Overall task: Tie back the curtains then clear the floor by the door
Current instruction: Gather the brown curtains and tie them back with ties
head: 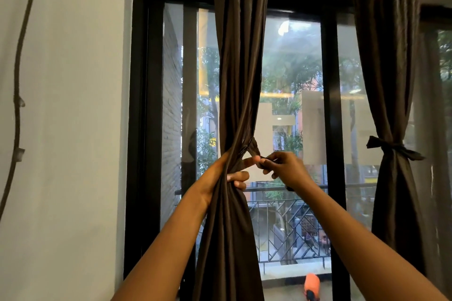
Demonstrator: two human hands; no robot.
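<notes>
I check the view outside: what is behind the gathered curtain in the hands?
Behind the gathered curtain stand the glass door and balcony railing; what it covers is hidden.

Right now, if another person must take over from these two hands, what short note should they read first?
Left hand: grips the gathered middle curtain at waist height, index finger pointing to the tie.
Right hand: fingers pinch the end of the dark tie strip, which comes round the curtain.
Done: the right curtain is already tied with a bow.
Left: finish the knot on the middle curtain, then clear the floor by the door. The floor is not in view.
</notes>
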